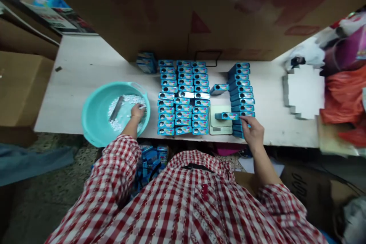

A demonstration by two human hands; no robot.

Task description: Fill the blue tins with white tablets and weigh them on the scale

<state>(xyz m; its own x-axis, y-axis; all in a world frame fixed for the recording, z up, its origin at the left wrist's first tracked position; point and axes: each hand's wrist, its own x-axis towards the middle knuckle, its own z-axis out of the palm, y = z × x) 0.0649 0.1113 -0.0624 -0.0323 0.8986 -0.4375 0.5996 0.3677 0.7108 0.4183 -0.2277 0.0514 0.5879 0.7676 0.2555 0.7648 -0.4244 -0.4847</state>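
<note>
My left hand [137, 111] is inside a turquoise plastic basin [95, 103], its fingers bunched on a few small white pieces. More white pieces [116, 125] lie loose in the basin, beside a long grey-brown bar [116, 108]. My right hand [253, 132] pinches the right end of a small blue box [227, 116], which is over a pale weighing scale [220, 130]. Whether the box rests fully on the scale I cannot tell. Just right of it stands a column of similar blue boxes [241, 95].
Several rows of blue boxes [183, 112] fill the middle of the white table [71, 68]. One blue box [220, 88] stands behind the scale. A large cardboard carton [183, 15] looms at the back. White stacked pieces [304, 91] and an orange bag [345, 95] lie at right.
</note>
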